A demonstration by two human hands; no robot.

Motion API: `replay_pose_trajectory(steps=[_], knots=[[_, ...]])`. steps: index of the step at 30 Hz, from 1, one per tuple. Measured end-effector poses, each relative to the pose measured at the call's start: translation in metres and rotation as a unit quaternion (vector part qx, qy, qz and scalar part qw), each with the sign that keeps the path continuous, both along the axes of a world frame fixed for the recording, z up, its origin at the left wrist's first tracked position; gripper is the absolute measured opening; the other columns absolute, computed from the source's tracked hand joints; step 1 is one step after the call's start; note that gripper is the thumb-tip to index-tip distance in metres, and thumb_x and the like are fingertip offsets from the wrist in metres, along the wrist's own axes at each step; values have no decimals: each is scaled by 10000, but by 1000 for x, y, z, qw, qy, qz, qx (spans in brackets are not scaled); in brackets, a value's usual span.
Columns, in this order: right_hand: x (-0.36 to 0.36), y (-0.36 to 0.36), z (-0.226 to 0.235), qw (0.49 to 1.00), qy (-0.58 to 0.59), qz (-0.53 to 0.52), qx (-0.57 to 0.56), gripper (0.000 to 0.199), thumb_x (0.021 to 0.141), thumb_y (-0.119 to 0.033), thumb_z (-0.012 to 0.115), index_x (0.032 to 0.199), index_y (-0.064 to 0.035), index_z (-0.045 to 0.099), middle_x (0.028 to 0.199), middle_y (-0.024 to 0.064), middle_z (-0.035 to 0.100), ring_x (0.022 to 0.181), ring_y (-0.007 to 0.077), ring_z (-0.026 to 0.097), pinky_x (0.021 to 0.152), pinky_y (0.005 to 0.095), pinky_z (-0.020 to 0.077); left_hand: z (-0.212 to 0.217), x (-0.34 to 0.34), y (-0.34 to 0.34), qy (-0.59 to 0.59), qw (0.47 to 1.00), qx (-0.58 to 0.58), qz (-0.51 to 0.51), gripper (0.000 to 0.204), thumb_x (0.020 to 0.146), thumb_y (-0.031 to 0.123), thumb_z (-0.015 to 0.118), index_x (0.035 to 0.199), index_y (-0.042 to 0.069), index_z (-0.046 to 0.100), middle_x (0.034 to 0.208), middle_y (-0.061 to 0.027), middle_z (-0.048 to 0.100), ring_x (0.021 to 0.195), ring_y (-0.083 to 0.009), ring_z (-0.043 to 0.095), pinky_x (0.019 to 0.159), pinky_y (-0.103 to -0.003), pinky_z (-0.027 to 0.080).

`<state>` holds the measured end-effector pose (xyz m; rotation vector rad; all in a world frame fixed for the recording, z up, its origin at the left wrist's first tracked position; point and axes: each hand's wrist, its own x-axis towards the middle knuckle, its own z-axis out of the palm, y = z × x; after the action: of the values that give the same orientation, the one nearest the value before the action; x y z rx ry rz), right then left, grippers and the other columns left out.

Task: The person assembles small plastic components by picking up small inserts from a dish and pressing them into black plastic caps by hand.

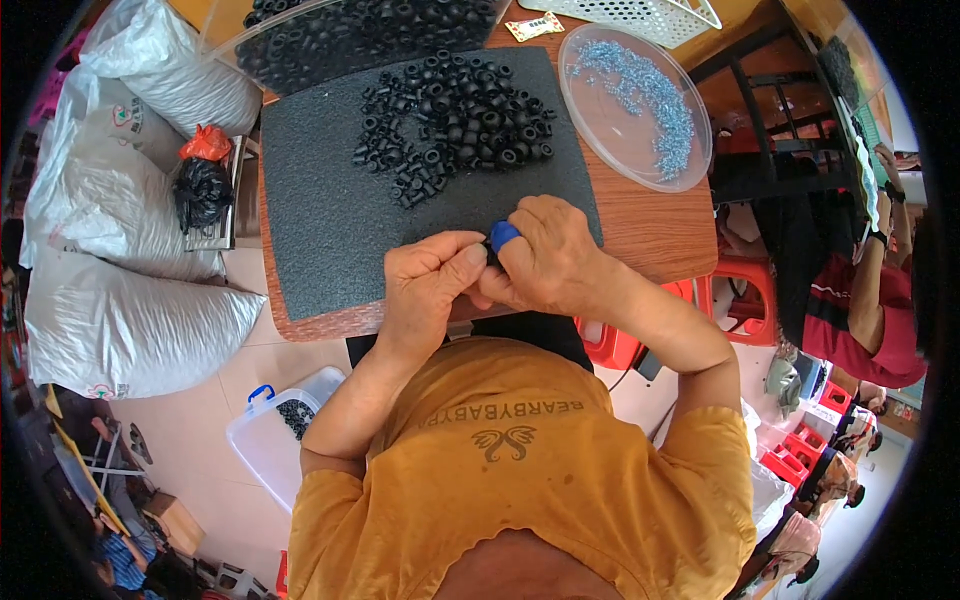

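At the near edge of the dark foam mat (320, 190), my two hands meet in front of my body. A small black part (490, 252), mostly covered by fingers, sits between them. My left hand (428, 290) pinches it between thumb and index finger. My right hand (550, 255) is closed against its other side, with a blue band (504, 234) around one finger. Just beyond the hands lies a heap of black ring-shaped parts (480, 115), some larger and rounded, others smaller and tubular.
A clear bin (370, 45) of black parts stands behind the mat. To the right is a round clear lid (590, 130) holding small light-blue pieces (672, 130). White sacks (140, 320) fill the left, a clear tub (270, 450) is on the floor, and a red stool (750, 300) stands right.
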<state>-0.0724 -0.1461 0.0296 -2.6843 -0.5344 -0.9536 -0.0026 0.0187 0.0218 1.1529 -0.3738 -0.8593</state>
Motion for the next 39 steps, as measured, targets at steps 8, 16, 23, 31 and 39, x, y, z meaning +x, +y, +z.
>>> replay_pose_trajectory(steps=[8, 16, 23, 31, 39], knots=[[-5, -1, 14, 999, 34, -8, -36, 292, 683, -212, 701, 617, -73, 453, 583, 74, 432, 572, 227, 470, 498, 347, 362, 10, 11, 0, -76, 995, 51, -48, 182, 923, 70, 638, 1008, -84, 686, 780, -74, 681, 667, -107, 625, 623, -223, 512], [-15, -6, 14, 992, 80, 6, -96, 254, 714, -207, 646, 610, -75, 455, 570, 70, 437, 537, 215, 469, 469, 339, 360, 13, 3, -3, -149, 984, 76, -59, 155, 924, 50, 620, 993, -61, 703, 793, -43, 651, 627, -75, 585, 566, -205, 476], [-17, -10, 10, 995, 58, 5, -82, 259, 705, -200, 657, 610, -69, 454, 560, 73, 434, 516, 221, 474, 446, 347, 373, 12, 7, -12, -229, 963, 102, -98, 143, 921, 36, 615, 967, -68, 701, 762, -36, 636, 620, -74, 580, 544, -203, 459], [-11, -15, 11, 998, -9, -56, -2, 284, 688, -190, 688, 631, -85, 431, 591, 75, 416, 517, 235, 464, 471, 354, 384, 16, 11, -14, 1, 997, 11, -78, 250, 970, 143, 588, 1071, -75, 653, 844, -92, 699, 723, -120, 652, 678, -223, 516], [-14, -11, 8, 999, 12, -21, -27, 304, 700, -226, 690, 626, -76, 436, 604, 77, 437, 540, 229, 474, 473, 354, 382, 17, 5, -10, -48, 993, 69, -87, 227, 973, 124, 572, 1042, -69, 669, 784, -70, 679, 654, -98, 619, 603, -225, 503]])
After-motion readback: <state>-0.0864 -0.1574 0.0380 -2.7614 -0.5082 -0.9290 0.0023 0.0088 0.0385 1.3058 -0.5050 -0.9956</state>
